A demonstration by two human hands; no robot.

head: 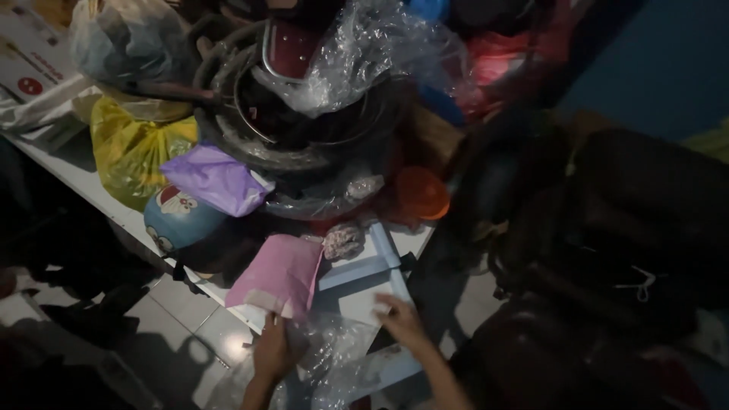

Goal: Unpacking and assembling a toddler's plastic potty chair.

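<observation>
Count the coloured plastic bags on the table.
3: a yellow bag at the left, a purple bag beside it, and a pink bag by the left hand. Others may be hidden in the dark clutter.

Both forearms reach up from below, the left hand [271,351] curled in a grip, the right hand [400,317] flat, fingers spread.

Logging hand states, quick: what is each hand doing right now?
Left hand: gripping the crinkled clear plastic bag below the pink pouch.
Right hand: on the white shelf; grip cannot be told.
</observation>
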